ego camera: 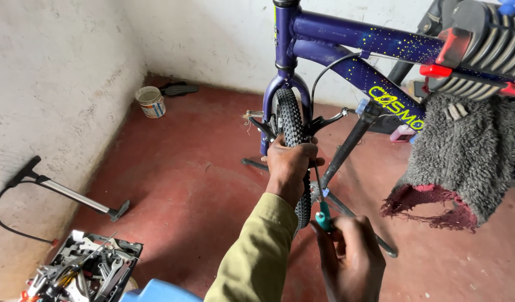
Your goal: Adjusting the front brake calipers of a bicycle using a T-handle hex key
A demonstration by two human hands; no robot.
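Note:
A dark blue bicycle frame (347, 36) hangs in a repair stand, its knobby front tyre (290, 120) facing me inside the fork. My left hand (290, 168), in an olive sleeve, grips the tyre from the front just below the brake arms (324, 120). My right hand (350, 257) is lower, closed around a screwdriver with a teal handle (323, 215); its thin shaft points up toward the right brake arm beside the wheel.
A grey shaggy rag (464, 156) hangs from the stand clamp (481, 50) at right. A floor pump (62, 190) leans on the left wall. An open tool tray (87, 268) sits bottom left, a small can (151, 102) far back, stand legs (352, 218) on red floor.

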